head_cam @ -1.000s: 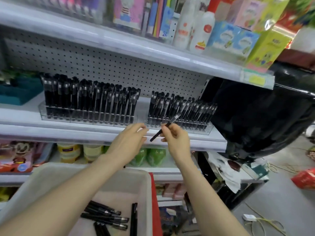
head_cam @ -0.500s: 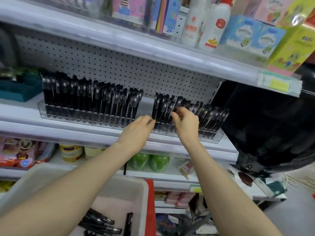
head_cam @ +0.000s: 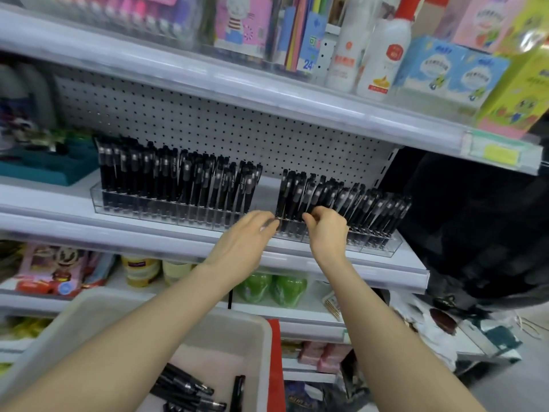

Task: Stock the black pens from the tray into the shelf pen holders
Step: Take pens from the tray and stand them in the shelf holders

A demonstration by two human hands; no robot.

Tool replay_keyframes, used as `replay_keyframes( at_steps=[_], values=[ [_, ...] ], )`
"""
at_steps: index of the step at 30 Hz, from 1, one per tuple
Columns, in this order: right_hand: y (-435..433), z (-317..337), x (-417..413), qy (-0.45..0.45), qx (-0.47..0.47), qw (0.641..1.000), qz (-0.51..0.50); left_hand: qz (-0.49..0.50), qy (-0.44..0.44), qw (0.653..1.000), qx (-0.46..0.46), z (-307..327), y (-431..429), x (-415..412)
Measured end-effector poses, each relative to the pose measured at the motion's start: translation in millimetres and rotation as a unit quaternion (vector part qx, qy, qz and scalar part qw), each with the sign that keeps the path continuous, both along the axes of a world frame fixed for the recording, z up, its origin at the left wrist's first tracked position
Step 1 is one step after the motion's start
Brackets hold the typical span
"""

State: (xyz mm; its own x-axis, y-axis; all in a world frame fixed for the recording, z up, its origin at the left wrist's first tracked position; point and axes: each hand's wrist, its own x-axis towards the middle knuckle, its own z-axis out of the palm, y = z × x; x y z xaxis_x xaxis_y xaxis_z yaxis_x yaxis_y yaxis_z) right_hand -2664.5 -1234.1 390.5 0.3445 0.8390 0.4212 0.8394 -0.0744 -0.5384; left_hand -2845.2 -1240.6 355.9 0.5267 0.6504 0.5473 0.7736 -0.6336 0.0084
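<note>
Down from mid-air a second ago, the black pen [head_cam: 308, 203] now stands in the right-hand pen holder [head_cam: 383, 249] on the shelf. My right hand [head_cam: 326, 233] keeps its grip pinched on the barrel. My left hand [head_cam: 246, 236], fingers straight, touches the holder's near end. More pens [head_cam: 184, 388] lie in the tray [head_cam: 89, 310]; letting go looks next.

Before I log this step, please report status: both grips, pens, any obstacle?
Left grip fingers straight, touching right pen holder. Right grip curled at its front pens, pinch unclear. Loose pens in tray. No obstacle seen.
</note>
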Motion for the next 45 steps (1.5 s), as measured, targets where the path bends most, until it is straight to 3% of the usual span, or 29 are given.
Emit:
replay_keyframes(
  at_steps=[9, 15, 20, 23, 26, 29, 36, 42, 45],
  values=[
    [-37, -15, -29, 0.057, 0.031, 0.997, -0.047, 0.028, -0.096, 0.993, -0.055, -47, -55, -96],
    [-91, -58, -92, 0.07, 0.057, 0.996, 0.001, 0.011, -0.084, 0.992, -0.093, -119, -67, -117],
    [-130, -107, -135, 0.089, 0.022, 0.995, 0.041, -0.006, -0.059, 0.995, -0.081, -138, -72, -124],
    [-147, -135, -147, 0.049, -0.094, 0.991, 0.082, -0.006, -0.057, 0.996, -0.072, -138, -72, -124],
    [-154, -151, -154, -0.038, -0.312, 0.938, 0.147, -0.005, -0.055, 0.995, -0.078, -139, -72, -124],
    [-154, -156, -156, -0.099, -0.369, 0.911, 0.158, -0.003, -0.043, 0.995, -0.093, -136, -75, -124],
    [-149, -159, -156, -0.121, -0.374, 0.909, 0.142, -0.007, -0.044, 0.995, -0.089, -134, -76, -125],
    [-137, -122, -135, 0.013, -0.235, 0.964, 0.126, 0.003, -0.005, 0.976, -0.217, -103, -76, -122],
    [-127, -88, -119, 0.129, -0.154, 0.972, 0.122, -0.021, -0.049, 0.966, -0.254, -79, -72, -117]
  ],
)
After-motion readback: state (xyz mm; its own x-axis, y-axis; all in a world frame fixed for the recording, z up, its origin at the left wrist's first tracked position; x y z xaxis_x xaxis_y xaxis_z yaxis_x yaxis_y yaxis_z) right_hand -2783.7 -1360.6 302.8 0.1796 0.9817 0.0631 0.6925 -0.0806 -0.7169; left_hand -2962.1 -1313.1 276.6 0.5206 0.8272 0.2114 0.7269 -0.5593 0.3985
